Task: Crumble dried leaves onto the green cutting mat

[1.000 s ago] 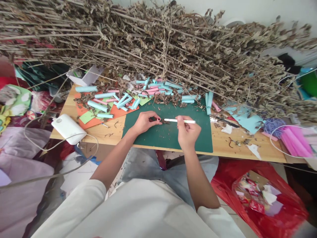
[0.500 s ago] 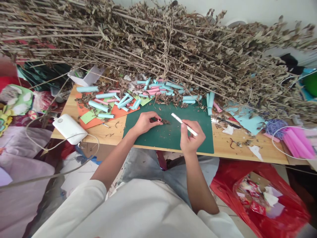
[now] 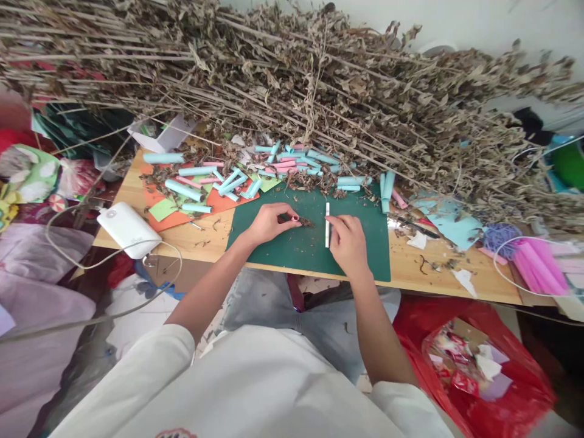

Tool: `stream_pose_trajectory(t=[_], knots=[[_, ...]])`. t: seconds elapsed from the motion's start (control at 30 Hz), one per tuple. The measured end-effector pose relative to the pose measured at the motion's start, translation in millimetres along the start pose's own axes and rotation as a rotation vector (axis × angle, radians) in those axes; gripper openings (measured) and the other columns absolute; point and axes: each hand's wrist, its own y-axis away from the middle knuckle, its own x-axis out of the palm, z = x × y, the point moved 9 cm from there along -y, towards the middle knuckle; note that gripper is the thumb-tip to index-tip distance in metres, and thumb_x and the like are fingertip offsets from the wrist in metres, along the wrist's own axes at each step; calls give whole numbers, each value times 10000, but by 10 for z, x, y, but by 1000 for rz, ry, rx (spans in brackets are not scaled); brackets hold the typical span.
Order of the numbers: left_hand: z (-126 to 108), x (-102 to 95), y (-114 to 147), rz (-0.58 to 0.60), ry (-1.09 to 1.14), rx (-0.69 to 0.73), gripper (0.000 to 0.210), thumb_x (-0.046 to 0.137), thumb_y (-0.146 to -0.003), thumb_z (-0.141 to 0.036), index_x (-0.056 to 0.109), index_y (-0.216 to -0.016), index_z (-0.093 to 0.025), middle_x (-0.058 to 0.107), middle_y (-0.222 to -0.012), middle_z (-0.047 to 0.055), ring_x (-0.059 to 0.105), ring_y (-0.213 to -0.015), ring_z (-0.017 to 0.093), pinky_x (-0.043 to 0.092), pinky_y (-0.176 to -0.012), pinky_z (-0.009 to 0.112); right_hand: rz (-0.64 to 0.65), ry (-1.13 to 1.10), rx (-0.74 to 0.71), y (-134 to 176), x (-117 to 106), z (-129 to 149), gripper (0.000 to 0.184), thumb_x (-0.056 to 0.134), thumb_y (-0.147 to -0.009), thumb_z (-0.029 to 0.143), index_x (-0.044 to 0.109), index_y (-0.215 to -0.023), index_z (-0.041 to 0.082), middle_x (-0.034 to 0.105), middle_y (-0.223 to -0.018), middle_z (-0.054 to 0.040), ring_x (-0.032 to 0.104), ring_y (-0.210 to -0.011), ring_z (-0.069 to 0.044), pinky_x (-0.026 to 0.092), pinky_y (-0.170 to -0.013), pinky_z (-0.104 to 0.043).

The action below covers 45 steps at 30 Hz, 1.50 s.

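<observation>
My left hand is closed, with thumb and fingertips pinching a small pink paper tube above the green cutting mat. Only the tube's round end shows. Crumbled dried leaves lie right beside it on the mat. My right hand is at the right part of the mat, its fingers curled against a slim white pen. The pen points away from me and seems to rest flat on the mat. My index fingertip lies across it.
Blue and pink paper tubes lie behind the mat among orange and green sheets. A great heap of dried stalks spans the back. A white power bank with a cable sits left; a red bag of scraps is below right.
My right hand has lowered the white pen towards the mat and turned it from slanting to pointing straight away from me. My left hand keeps its pinch on the pink tube.
</observation>
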Motion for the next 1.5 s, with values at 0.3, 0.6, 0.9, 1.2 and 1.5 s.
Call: stream_pose_trajectory(t=[0.3,0.6,0.9,1.2,1.5], knots=[[-47,-8,14,-5,-14,25,261,698,-824,-419,691,-836,-159,699,-829,42,648,-732,123,514,-616,195,-33,-18,63,-152,177,103,189,550,-913,258,728,-877,205,628,-917,-92,474,-929,-258,446,-852,-416],[-56,5,18,16,-4,59,225,697,-830,-382,694,-851,-158,699,-845,37,652,-741,115,536,-644,189,-21,-17,55,-186,223,155,179,567,-891,224,730,-959,192,640,-943,-98,486,-933,-266,464,-850,-411],[-111,-4,14,-13,-26,103,253,649,-870,-392,726,-943,-162,715,-897,68,657,-756,126,528,-655,208,-118,-206,83,-164,179,157,176,517,-907,174,688,-926,209,723,-913,-68,608,-873,-234,500,-830,-381],[-102,10,7,14,-24,133,211,643,-877,-348,721,-920,-157,692,-851,62,625,-707,118,498,-639,217,-207,-527,188,-211,209,310,83,601,-869,235,653,-930,216,716,-888,-44,667,-811,-189,541,-790,-337],[-109,28,8,20,-22,191,234,629,-887,-381,721,-949,-175,708,-893,82,654,-805,154,512,-701,251,-301,-628,255,-180,21,282,87,611,-880,294,657,-877,221,708,-853,-25,665,-765,-167,552,-758,-314]])
